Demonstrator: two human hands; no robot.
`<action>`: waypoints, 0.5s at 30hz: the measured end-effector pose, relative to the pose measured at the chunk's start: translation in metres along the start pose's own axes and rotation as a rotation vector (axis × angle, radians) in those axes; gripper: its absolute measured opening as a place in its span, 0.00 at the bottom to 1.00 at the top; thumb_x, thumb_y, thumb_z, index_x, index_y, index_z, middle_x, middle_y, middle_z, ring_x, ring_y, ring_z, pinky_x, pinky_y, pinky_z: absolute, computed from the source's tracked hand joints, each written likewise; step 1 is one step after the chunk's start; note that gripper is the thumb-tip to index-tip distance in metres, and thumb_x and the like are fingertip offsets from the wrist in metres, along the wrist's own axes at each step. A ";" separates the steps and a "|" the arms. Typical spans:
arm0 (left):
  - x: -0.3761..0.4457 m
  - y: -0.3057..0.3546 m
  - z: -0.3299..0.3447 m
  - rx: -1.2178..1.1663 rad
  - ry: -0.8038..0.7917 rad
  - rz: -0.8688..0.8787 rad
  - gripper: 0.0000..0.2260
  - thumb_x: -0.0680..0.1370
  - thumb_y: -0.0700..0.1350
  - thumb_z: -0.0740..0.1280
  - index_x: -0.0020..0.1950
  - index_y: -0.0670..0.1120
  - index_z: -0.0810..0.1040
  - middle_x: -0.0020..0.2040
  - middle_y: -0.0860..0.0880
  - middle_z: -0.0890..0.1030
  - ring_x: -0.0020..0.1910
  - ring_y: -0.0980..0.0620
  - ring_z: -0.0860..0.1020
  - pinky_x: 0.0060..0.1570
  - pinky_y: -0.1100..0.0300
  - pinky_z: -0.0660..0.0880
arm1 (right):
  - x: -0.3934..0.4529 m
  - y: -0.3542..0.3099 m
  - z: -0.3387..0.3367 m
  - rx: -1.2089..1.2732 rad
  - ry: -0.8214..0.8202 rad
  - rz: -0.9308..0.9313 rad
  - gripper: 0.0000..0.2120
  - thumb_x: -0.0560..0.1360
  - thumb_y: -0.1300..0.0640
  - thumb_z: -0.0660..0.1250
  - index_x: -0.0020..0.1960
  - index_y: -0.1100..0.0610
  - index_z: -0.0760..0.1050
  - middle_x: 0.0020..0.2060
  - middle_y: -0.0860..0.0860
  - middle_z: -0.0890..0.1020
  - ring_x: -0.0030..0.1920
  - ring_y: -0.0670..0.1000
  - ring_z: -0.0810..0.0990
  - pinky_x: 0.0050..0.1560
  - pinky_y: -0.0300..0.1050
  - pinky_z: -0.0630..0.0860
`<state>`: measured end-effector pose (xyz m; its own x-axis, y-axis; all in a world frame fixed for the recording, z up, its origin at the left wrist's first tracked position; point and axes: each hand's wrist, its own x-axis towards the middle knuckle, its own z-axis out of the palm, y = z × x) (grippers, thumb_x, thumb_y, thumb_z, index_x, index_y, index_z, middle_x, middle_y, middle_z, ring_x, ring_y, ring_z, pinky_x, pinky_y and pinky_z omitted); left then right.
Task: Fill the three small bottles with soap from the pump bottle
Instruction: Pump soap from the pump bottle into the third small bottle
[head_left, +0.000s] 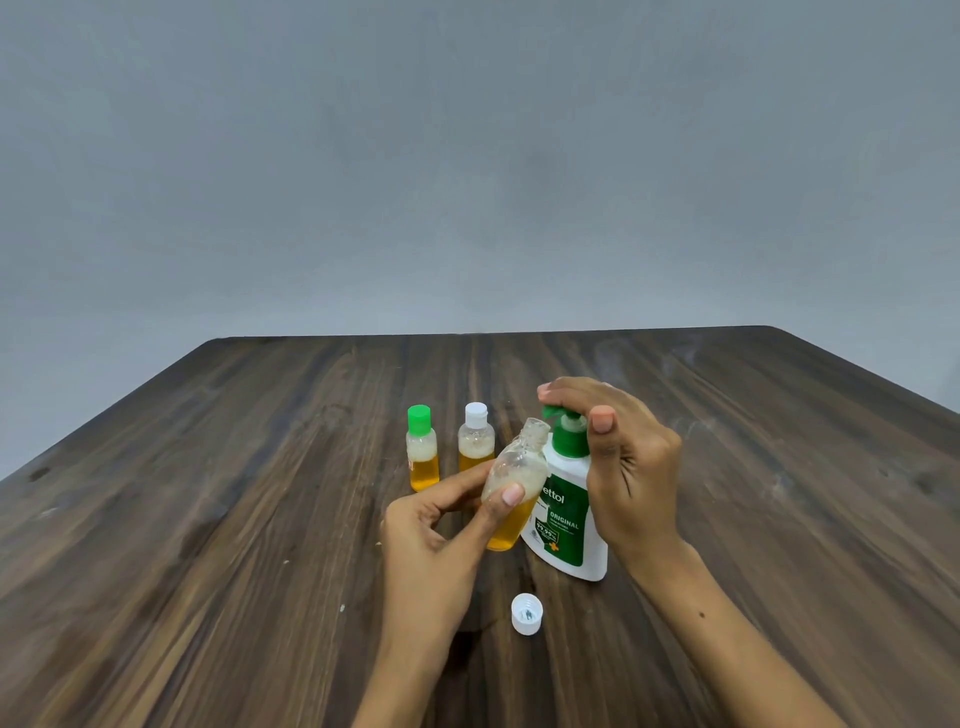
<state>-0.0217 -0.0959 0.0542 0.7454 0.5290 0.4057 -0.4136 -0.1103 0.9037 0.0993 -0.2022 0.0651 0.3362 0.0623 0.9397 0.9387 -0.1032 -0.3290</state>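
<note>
My left hand (441, 525) grips a small clear bottle (514, 478) with no cap, tilted so its mouth sits under the green nozzle of the pump bottle (566, 519). Orange soap fills its lower part, with foam above. The pump bottle is white with a green label and stands upright on the table. My right hand (618, 467) lies over its green pump head, fingers pressing on top. Behind stand two capped small bottles, one with a green cap (422, 449) and one with a white cap (475, 439), both partly filled with orange soap.
A loose white cap (527, 614) lies open side up on the dark wooden table (208, 519), in front of the pump bottle. A plain grey wall rises behind the table's far edge.
</note>
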 end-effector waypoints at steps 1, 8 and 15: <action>-0.001 0.000 0.000 0.002 -0.001 0.003 0.10 0.68 0.46 0.73 0.49 0.50 0.85 0.46 0.55 0.86 0.50 0.58 0.84 0.48 0.68 0.77 | 0.003 -0.001 0.000 -0.003 -0.002 -0.008 0.31 0.83 0.43 0.47 0.48 0.60 0.83 0.48 0.49 0.85 0.53 0.49 0.83 0.52 0.59 0.77; -0.001 -0.002 0.001 0.013 0.005 -0.021 0.10 0.68 0.47 0.73 0.49 0.52 0.85 0.46 0.55 0.86 0.50 0.56 0.84 0.50 0.60 0.79 | -0.007 0.001 0.002 -0.002 0.002 0.014 0.30 0.84 0.43 0.48 0.48 0.60 0.83 0.48 0.49 0.84 0.53 0.47 0.82 0.50 0.56 0.79; -0.003 0.000 0.002 -0.008 -0.011 -0.021 0.10 0.69 0.45 0.73 0.50 0.50 0.85 0.46 0.54 0.87 0.51 0.56 0.84 0.50 0.62 0.79 | 0.006 -0.003 0.002 0.012 0.005 -0.006 0.30 0.83 0.43 0.47 0.48 0.60 0.83 0.48 0.48 0.84 0.52 0.48 0.83 0.52 0.60 0.77</action>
<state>-0.0227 -0.0993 0.0538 0.7594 0.5219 0.3884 -0.4023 -0.0925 0.9108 0.0985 -0.2000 0.0714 0.3307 0.0581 0.9419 0.9414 -0.0905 -0.3249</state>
